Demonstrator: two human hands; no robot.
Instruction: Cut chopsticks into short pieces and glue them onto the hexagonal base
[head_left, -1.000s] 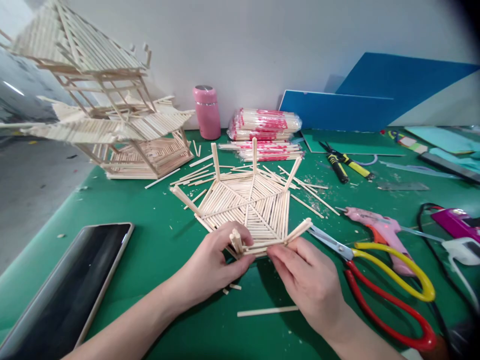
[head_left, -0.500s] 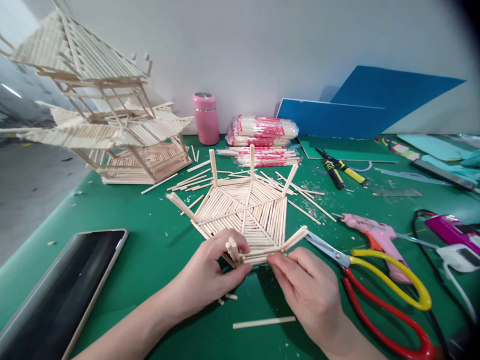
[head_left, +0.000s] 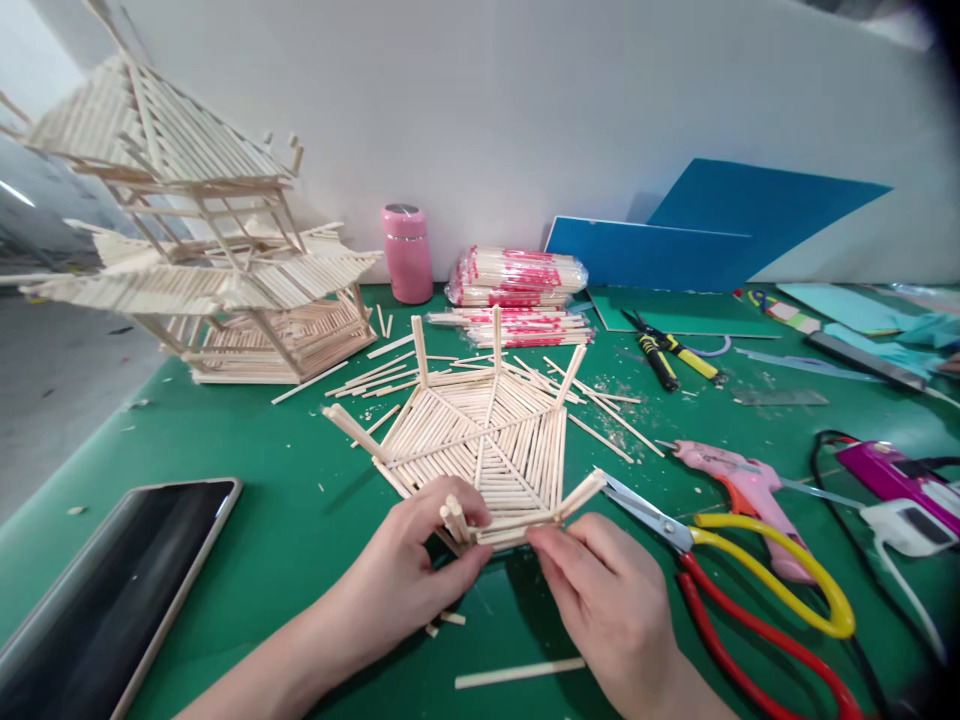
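A six-sided base of pale wooden sticks (head_left: 480,440) lies in front of me, with a post of bundled sticks standing at each corner. My left hand (head_left: 420,560) is closed around the near left corner, thumb outside and fingers behind the post there. On the near edge, by the right front post, my right hand (head_left: 607,590) pinches the stick rim between thumb and fingers. Its fingertips partly hide that edge. Below the hands a single loose stick (head_left: 517,673) lies on the green table, and short cut pieces (head_left: 450,618) are by my left wrist.
Scissors (head_left: 675,535) and a pink glue gun (head_left: 742,490) lie at the right. A phone (head_left: 112,590) is at the left. Behind stand a stick pavilion model (head_left: 277,330), a pink flask (head_left: 407,260) and bagged sticks (head_left: 517,275). Pliers (head_left: 667,350) lie further back.
The view has shifted slightly, so everything sits a little lower and further left. Both hands keep their hold on the near edge of the stick base.
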